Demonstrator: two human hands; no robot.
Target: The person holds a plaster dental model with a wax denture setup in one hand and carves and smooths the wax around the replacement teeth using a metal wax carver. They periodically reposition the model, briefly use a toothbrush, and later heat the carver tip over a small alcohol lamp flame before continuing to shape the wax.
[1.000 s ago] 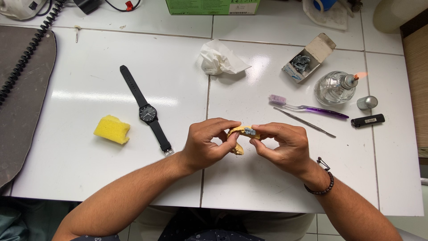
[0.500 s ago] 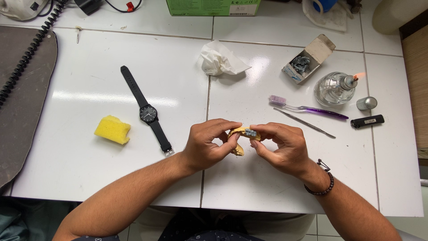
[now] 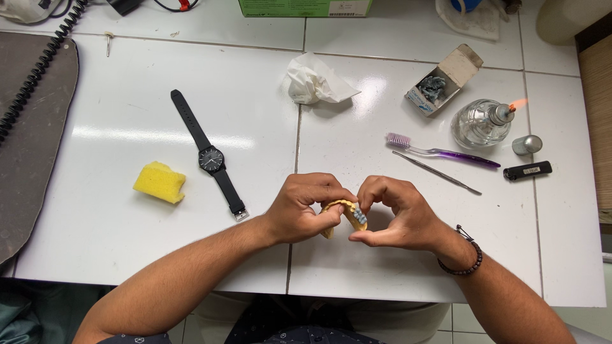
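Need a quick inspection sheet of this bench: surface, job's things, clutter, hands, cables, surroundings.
Surface: white tiled table, glossy, grey grout lines.
Job's things: yellow dental cast with grey teeth, held between both hands.
Clutter: black wristwatch, yellow sponge, crumpled tissue, open small box, lit glass spirit lamp, its metal cap, purple toothbrush, thin metal tool, black lighter.
Hands: left hand and right hand both grip the cast.
Cables: coiled black cord at top left.
Surroundings: grey mat at left, green box at top edge.

Yellow sponge (image 3: 159, 182), black watch (image 3: 211, 159), purple toothbrush (image 3: 440, 151), tan dental cast (image 3: 347, 213) on white table (image 3: 127, 102).
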